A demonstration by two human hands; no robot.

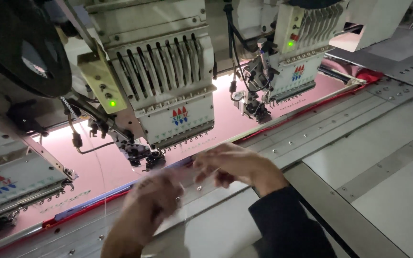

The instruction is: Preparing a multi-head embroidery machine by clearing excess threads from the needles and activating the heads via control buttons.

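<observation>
Blurred at the bottom edge, the left hand (pixel 144 210) hovers over the grey surface (pixel 383 157) with its fingers curled in; whether they pinch anything I cannot tell. A thin pale thread (pixel 105 203) shows faintly just left of it, running down across the red frame edge (pixel 87 210). It looks very light, limp and easy to snap, best taken between fingertips close to its free end. Behind, pink fabric (pixel 96 167) lies stretched flat under the lamps. Above it stand three embroidery heads: one at far left (pixel 10 184), a middle head (pixel 168 86) with a green light, and another (pixel 302 52) further right, each with a row of needles just over the cloth. The right hand (pixel 235 165), in a dark sleeve (pixel 288 224), sits near the left one at the frame rail, fingers bent and close together, apparently working something fine between them, too blurred to name.
</observation>
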